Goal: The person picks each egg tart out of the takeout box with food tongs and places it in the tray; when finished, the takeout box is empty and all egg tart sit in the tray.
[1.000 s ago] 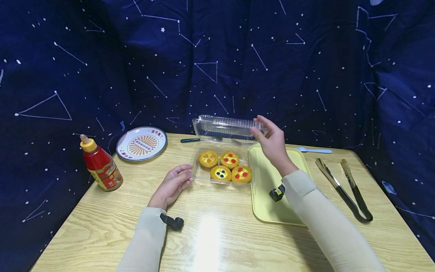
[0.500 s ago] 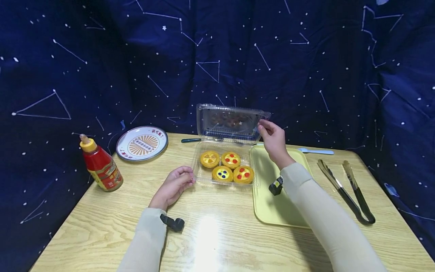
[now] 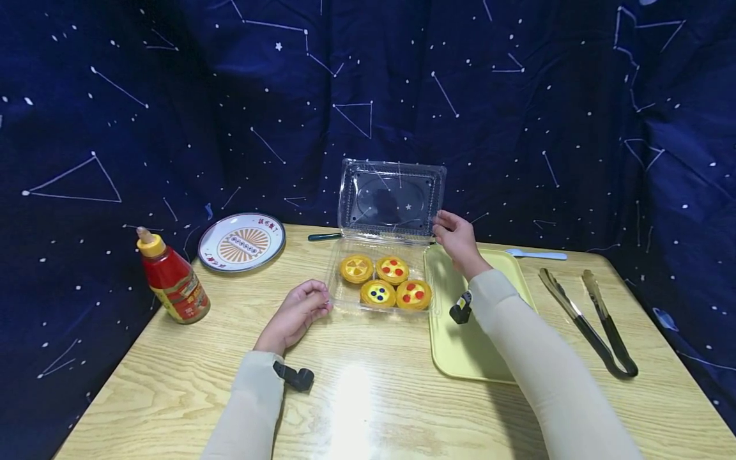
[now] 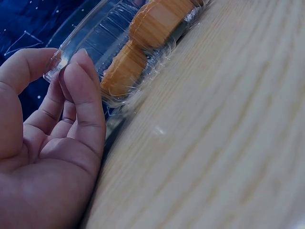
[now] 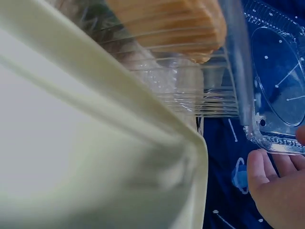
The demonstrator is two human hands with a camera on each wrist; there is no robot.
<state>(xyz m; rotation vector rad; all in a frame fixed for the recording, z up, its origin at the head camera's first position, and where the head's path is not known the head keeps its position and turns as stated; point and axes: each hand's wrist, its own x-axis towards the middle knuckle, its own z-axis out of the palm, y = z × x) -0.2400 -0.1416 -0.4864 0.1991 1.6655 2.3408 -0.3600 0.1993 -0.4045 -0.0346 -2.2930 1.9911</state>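
Observation:
A clear plastic clamshell container (image 3: 345, 297) stands with its lid (image 3: 391, 198) raised nearly upright at the back. Several egg tarts (image 3: 356, 269) lie in its base, topped with red, dark blue or orange pieces. My left hand (image 3: 296, 314) pinches the base's front left corner between thumb and fingers, which the left wrist view shows close up. At the lid's lower right edge is my right hand (image 3: 460, 243), thumb on the near side and fingers behind the rim. The right wrist view shows only part of that hand (image 5: 281, 186).
A yellow tray (image 3: 466, 351) lies against the container's right side. Farther right are tongs (image 3: 598, 338) and a light blue fork (image 3: 537, 255). On the left stand a red squeeze bottle (image 3: 175, 281) and a patterned plate (image 3: 241, 243). A dark handle (image 3: 324, 237) shows behind the container.
The lid has swung up and back from a low tilt to nearly upright. My right hand has followed it, sliding lower along its right edge. My left hand has stayed at the corner.

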